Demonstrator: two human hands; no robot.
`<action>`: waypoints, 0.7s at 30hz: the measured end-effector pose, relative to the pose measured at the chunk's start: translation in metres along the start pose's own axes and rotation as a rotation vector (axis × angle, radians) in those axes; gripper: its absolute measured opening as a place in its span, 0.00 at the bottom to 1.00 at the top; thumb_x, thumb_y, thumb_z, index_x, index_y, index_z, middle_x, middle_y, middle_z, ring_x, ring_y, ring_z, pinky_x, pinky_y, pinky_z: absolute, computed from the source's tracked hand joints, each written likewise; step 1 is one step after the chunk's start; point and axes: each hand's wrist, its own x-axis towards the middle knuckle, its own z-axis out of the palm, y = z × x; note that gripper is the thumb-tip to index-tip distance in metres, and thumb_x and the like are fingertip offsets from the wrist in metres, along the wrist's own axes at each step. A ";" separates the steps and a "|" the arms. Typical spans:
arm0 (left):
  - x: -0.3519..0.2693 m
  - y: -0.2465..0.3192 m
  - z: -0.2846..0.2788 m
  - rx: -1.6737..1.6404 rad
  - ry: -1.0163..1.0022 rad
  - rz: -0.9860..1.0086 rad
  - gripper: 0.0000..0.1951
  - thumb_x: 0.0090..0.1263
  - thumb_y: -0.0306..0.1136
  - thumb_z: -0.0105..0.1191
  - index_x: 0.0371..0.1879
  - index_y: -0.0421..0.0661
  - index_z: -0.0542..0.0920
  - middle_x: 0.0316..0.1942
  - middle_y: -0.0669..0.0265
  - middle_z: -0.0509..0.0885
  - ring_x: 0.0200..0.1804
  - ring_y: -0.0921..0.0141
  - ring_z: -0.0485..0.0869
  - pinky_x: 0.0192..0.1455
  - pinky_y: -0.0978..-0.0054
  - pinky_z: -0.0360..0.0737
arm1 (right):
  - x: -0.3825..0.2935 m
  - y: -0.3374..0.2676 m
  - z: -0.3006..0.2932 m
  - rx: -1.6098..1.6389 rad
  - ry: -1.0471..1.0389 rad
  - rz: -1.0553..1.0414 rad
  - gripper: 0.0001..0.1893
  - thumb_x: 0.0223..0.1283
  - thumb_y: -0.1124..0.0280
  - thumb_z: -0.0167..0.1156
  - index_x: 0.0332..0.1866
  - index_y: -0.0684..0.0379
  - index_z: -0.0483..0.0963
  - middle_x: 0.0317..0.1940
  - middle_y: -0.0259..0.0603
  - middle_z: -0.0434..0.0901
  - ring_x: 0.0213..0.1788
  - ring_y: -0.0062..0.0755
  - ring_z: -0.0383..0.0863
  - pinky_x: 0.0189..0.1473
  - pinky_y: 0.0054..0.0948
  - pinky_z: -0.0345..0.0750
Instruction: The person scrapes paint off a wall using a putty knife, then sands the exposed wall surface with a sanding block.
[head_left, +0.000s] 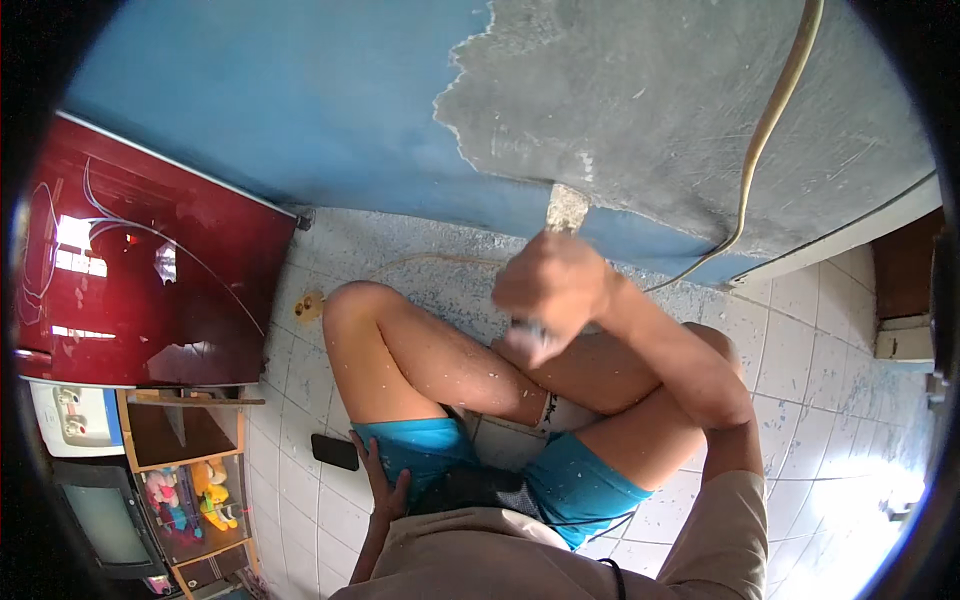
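Note:
My right hand (551, 289) is closed around the handle of a scraper, and motion blurs the fist. The scraper's wide, dusty blade (567, 206) lies against the lower wall, where blue paint (315, 112) meets a bare grey patch (622, 120) with a ragged paint edge. Most of the handle is hidden in the fist. My left hand (384, 480) rests on the blue shorts at my left thigh, fingers apart and holding nothing. I sit cross-legged, and paint flakes dot my legs.
Paint flakes cover the tiled floor (420, 225) along the wall. A pale cable (765, 135) hangs down the wall at right. At left are a socket block (307, 306), a black phone (334, 452), a glossy red refrigerator (165, 262) and a shelf of plush toys (195, 499).

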 end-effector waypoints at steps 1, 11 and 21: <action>0.003 -0.001 -0.001 0.008 -0.004 0.001 0.43 0.78 0.60 0.51 0.85 0.57 0.50 0.86 0.41 0.34 0.85 0.39 0.39 0.82 0.38 0.47 | 0.006 -0.008 0.001 0.001 0.008 0.003 0.19 0.54 0.55 0.59 0.18 0.57 0.66 0.16 0.38 0.65 0.18 0.42 0.74 0.19 0.39 0.71; 0.010 0.014 0.005 0.016 -0.008 -0.028 0.43 0.78 0.63 0.50 0.85 0.58 0.51 0.86 0.41 0.35 0.85 0.40 0.42 0.81 0.38 0.50 | 0.000 0.015 0.002 0.100 0.168 -0.100 0.21 0.58 0.53 0.60 0.18 0.55 0.66 0.17 0.34 0.67 0.17 0.35 0.74 0.18 0.36 0.72; 0.005 -0.001 0.004 0.039 0.021 0.029 0.43 0.77 0.63 0.51 0.85 0.58 0.52 0.86 0.41 0.35 0.85 0.40 0.42 0.81 0.37 0.49 | -0.003 0.020 0.015 0.123 0.238 -0.105 0.19 0.55 0.55 0.63 0.18 0.54 0.66 0.17 0.33 0.67 0.16 0.33 0.74 0.17 0.34 0.72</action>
